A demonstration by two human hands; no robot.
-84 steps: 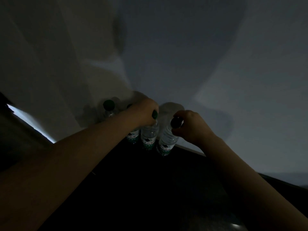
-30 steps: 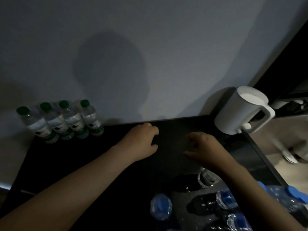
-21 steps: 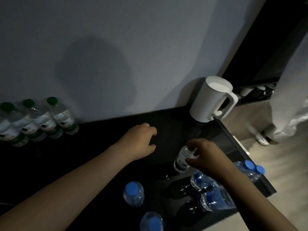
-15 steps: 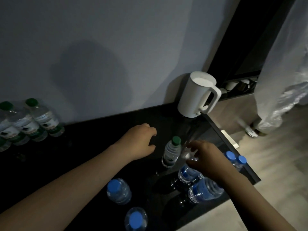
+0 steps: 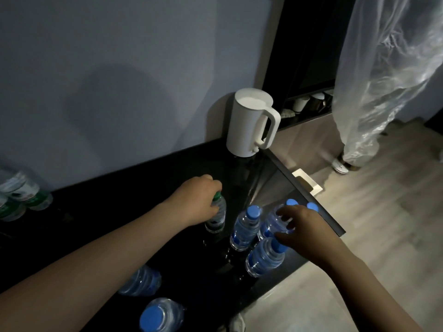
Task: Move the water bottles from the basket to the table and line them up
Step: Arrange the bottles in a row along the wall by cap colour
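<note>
Left hand (image 5: 199, 202) grips the green-capped bottle (image 5: 217, 219) by its neck, upright on the black table (image 5: 115, 207), while the right hand (image 5: 304, 232) curls fingers and thumb round the top of a blue-capped bottle (image 5: 268, 226) near the table's right edge, in front of the white kettle (image 5: 249, 125).

The room is dim. A plain grey-blue wall (image 5: 119, 68) rises behind the glossy black counter (image 5: 115, 200), where a white plastic kettle (image 5: 247, 130) stands in the far corner. To the right lie pale wood-grain floor (image 5: 371, 248), a dark open cabinet (image 5: 309, 49) and a hanging sheet of clear crinkled plastic (image 5: 383, 68).
</note>
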